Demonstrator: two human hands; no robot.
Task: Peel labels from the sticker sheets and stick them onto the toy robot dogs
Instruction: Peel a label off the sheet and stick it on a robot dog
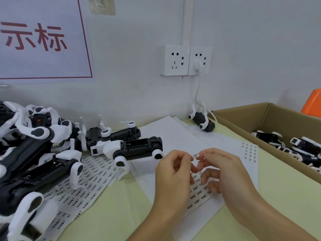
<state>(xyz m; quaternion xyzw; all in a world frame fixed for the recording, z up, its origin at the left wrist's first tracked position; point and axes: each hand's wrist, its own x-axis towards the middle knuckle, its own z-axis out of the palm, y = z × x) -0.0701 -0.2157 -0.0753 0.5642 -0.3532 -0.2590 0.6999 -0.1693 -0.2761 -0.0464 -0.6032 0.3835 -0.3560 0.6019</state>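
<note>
Toy dogs (132,148) black & white, blk round joint spots. Sticker sheets (97,173) white w/ rows of small blk print. Held label (196,155) white, blk text. Table (281,193) pale yellow-green. Box (243,119) brown cardboard. Wall sign (40,39) white, red border & chars. 2 sockets (185,60) white. Orange object (312,105) far right.
</note>
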